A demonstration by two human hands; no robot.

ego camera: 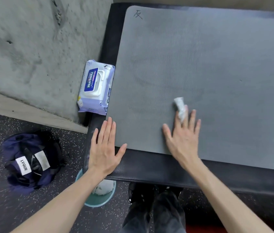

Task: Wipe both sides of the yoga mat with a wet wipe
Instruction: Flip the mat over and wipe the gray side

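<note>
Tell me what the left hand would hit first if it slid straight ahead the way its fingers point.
Probably the pack of wet wipes. The left hand lies flat at the yoga mat corner, fingers pointing up the mat's left edge, where the pack sits; depth is uncertain.

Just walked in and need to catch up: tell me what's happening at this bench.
A person is wiping a grey yoga mat spread on a black padded bench. The right hand lies flat with spread fingers, a crumpled wet wipe at its fingertips. The left hand rests flat at the mat's corner. A wipes pack sits beside the mat, its lid closed.
</note>
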